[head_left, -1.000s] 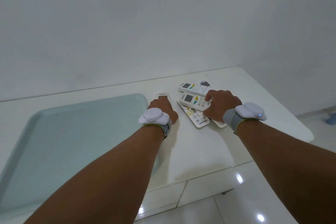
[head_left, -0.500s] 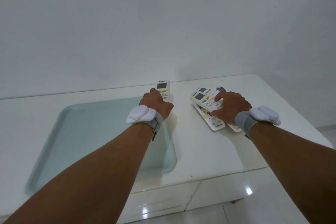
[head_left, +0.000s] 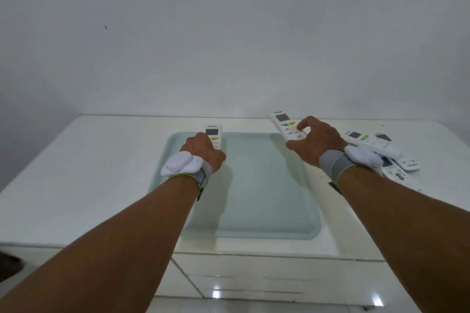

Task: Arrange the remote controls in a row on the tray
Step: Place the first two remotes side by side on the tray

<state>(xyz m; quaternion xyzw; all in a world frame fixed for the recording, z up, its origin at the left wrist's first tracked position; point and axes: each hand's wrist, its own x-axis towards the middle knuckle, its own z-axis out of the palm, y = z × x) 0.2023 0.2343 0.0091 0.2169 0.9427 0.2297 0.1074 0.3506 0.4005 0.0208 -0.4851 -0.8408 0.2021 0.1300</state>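
A pale green tray [head_left: 256, 201] lies on the white table. My left hand [head_left: 203, 151] grips a white remote control [head_left: 213, 134] over the tray's far left part, display end pointing away from me. My right hand [head_left: 314, 143] holds a second white remote [head_left: 286, 126] above the tray's far right corner, thumb and fingers wrapped around its lower half. Several more white remotes [head_left: 373, 143] lie piled on the table to the right of the tray, partly hidden behind my right wrist.
The white table [head_left: 101, 180] stands against a plain white wall. Its front edge and drawer fronts [head_left: 254, 277] lie below the tray. Both wrists carry white sensor bands. Glossy floor tiles show at the bottom.
Both hands have lifted a remote each and moved left over the tray. The view has swung left, so the tray now sits in the middle and the pile at the right.
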